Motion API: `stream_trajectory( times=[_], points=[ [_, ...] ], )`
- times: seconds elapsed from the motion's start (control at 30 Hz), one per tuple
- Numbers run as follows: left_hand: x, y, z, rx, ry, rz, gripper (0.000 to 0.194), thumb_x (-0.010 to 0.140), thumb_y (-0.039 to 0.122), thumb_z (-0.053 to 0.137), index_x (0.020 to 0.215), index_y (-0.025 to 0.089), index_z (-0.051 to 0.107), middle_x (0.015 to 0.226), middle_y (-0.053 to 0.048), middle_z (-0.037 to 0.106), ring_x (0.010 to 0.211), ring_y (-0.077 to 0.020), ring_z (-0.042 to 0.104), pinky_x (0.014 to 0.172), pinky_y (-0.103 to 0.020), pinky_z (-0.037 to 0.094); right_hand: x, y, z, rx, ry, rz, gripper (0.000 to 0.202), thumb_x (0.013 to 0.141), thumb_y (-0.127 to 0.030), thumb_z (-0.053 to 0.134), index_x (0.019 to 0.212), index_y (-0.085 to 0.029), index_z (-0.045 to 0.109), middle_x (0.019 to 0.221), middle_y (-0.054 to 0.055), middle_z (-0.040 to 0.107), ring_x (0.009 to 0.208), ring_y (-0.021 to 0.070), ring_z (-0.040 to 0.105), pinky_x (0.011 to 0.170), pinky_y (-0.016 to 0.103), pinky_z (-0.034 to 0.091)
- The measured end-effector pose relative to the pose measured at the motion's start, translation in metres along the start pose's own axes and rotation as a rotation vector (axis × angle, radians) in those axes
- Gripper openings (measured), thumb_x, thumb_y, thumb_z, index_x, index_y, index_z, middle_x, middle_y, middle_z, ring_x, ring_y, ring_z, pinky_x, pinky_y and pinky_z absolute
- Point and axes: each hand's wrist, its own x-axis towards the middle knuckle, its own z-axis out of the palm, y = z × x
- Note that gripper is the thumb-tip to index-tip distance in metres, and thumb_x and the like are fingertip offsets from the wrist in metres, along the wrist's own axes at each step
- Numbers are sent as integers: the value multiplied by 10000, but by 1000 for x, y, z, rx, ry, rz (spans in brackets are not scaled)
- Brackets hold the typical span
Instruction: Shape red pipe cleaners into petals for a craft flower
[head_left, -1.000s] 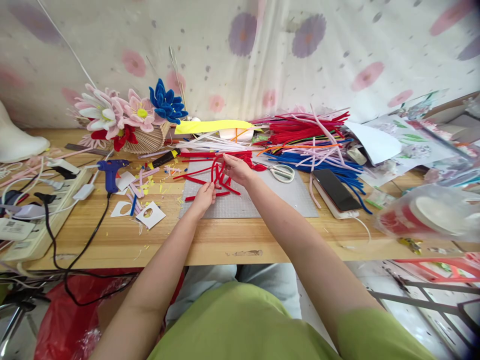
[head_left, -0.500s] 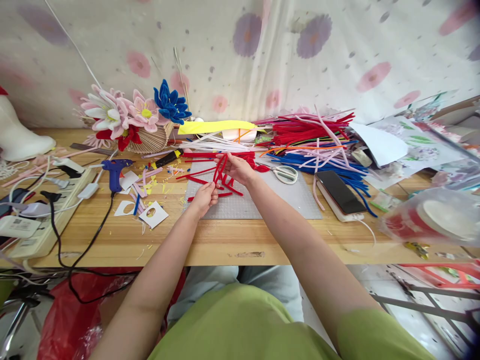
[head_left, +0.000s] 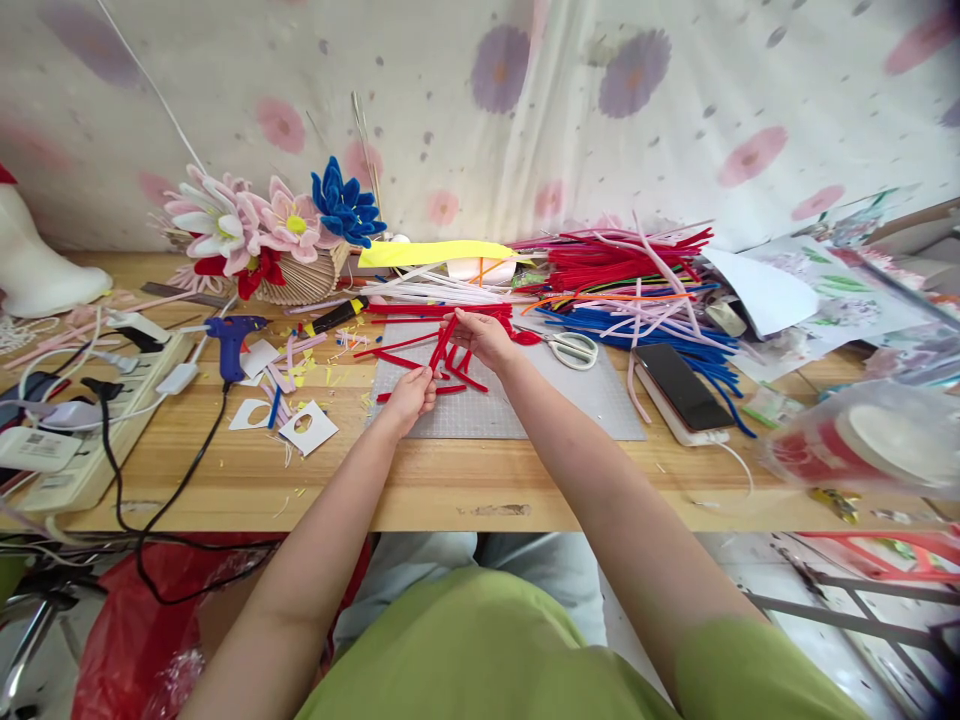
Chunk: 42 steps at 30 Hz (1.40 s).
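A red pipe cleaner stretches between my two hands, looking folded or doubled. Its lower end is pinched by my left hand. My right hand is closed on the upper end, with the thumb and fingers together. Under and around the hands, several cut red pipe cleaners lie on the grey cutting mat. To the right of my right hand rest scissors with white handles, their tips near a red piece.
Bundles of red and blue pipe cleaners lie behind, right. A phone sits right of the mat. A blue glue gun, power strip and paper scraps are left. Pipe-cleaner flowers stand behind.
The red strands between my hands have drawn closer together into a narrower line. My hands stay in almost the same place; the whole view has shifted very slightly.
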Motion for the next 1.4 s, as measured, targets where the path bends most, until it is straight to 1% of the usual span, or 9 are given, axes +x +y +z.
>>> stream_trajectory(
  times=[0.4,0.6,0.7,0.9,1.0,1.07,1.13,1.3,1.4],
  points=[
    [-7,-6,7,118,-33,13,223,875,206,450,662,143,467,476,76,327,351,-15,257,357,-117,171,7,7,14,75,226,87,93,726,-230,594,661,-163,591,604,-18,631,561,65,564,556,179,418],
    [-13,1,2,92,-130,-46,208,883,203,419,687,145,450,475,90,274,360,-14,218,371,-120,147,15,13,20,18,380,-41,163,659,-141,524,518,-171,447,426,-79,425,406,42,338,434,188,268],
    [-12,7,-4,142,-137,-52,206,877,228,431,688,149,450,478,92,254,363,-17,201,373,-122,137,12,12,21,-48,413,-78,178,667,-135,499,505,-170,433,415,-76,409,409,44,329,435,188,264],
    [-4,23,-34,633,-120,-93,225,831,307,486,667,157,519,467,74,298,370,-40,233,379,-154,181,-14,-3,3,-358,132,139,82,680,-202,610,629,-145,581,556,-19,566,521,61,500,485,173,359],
    [7,32,-53,980,-137,39,181,744,345,581,691,175,611,504,33,429,447,-90,401,428,-197,299,-24,-9,-10,-533,77,157,71,637,-170,672,627,-137,610,564,-11,578,511,62,495,490,186,373],
    [15,41,-60,1191,-106,217,248,748,385,565,614,183,615,522,9,472,506,-114,446,483,-222,326,-27,-10,-16,-641,54,153,82,638,-171,681,598,-133,619,543,-8,575,498,65,485,486,197,368],
    [23,51,-62,1377,28,303,291,770,427,536,632,193,640,575,-22,540,586,-157,511,550,-257,361,-28,-10,-18,-747,32,160,98,639,-185,690,579,-134,632,519,-8,571,483,68,471,478,208,356],
    [45,64,-52,1609,391,467,271,777,339,558,975,189,666,1029,-131,625,966,-267,562,800,-347,418,-30,-9,-18,-991,-22,152,80,621,-223,715,614,-155,673,555,-12,599,528,82,495,521,216,371],
    [58,58,-53,1715,407,471,286,758,236,569,1022,162,651,1110,-160,589,1082,-305,517,884,-383,399,-29,-11,-21,-1123,-3,89,132,661,-277,694,727,-162,701,682,8,652,620,106,550,583,224,397]
  ],
)
